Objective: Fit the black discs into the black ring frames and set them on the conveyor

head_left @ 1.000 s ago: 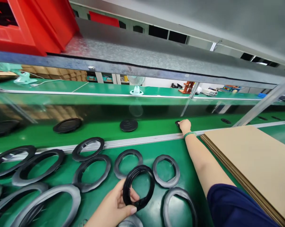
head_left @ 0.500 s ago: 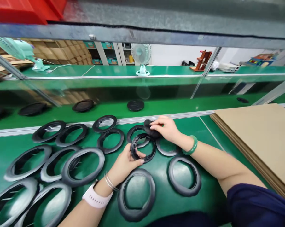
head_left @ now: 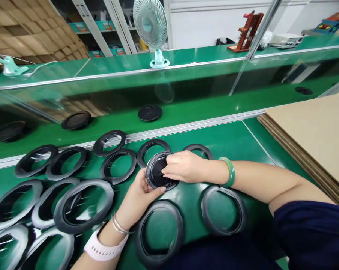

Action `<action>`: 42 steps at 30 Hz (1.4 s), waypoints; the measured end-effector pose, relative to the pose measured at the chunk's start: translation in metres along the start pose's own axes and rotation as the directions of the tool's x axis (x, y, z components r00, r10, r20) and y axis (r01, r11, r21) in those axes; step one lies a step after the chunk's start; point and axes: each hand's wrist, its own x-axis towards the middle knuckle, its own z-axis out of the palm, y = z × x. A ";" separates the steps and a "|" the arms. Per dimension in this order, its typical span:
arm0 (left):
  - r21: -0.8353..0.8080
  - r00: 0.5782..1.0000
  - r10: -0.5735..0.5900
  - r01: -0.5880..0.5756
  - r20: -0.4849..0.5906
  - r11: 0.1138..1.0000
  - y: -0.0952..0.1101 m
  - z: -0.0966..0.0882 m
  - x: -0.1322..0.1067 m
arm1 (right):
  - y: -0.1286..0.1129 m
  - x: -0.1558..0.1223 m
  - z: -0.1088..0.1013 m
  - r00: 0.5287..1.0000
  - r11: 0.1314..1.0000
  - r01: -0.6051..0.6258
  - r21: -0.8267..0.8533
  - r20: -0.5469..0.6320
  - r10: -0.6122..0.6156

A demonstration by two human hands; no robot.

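Note:
My left hand [head_left: 140, 197] grips a black plastic ring [head_left: 149, 175] by its lower left edge, tilted above the table. A black disc [head_left: 158, 173] sits within the ring's opening, and my right hand [head_left: 188, 167] holds it with fingers bent against its face. Whether the disc is seated in the ring I cannot tell. Just below lies a loose black ring [head_left: 141, 234], with another ring [head_left: 207, 212] to its right. Behind my hands are two more rings, one of them [head_left: 148, 144] partly covered by the held ring.
Several black rings [head_left: 83, 206] cover the table's left side. Beyond a metal rail [head_left: 186, 131], black round parts [head_left: 149, 112] lie on a green belt [head_left: 203, 112]. Flat cardboard sheets [head_left: 312, 123] are stacked at the right. A green fan [head_left: 149, 24] stands on the far bench.
My right hand has brought the black disc down and left into the ring in my left hand. The view has tilted downward, so the overhead shelf is out of sight.

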 end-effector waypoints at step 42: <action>0.092 0.989 0.089 -0.079 -0.117 0.993 0.000 0.012 -0.015 | -0.016 0.015 -0.006 0.747 0.610 -0.581 0.539 0.055 0.663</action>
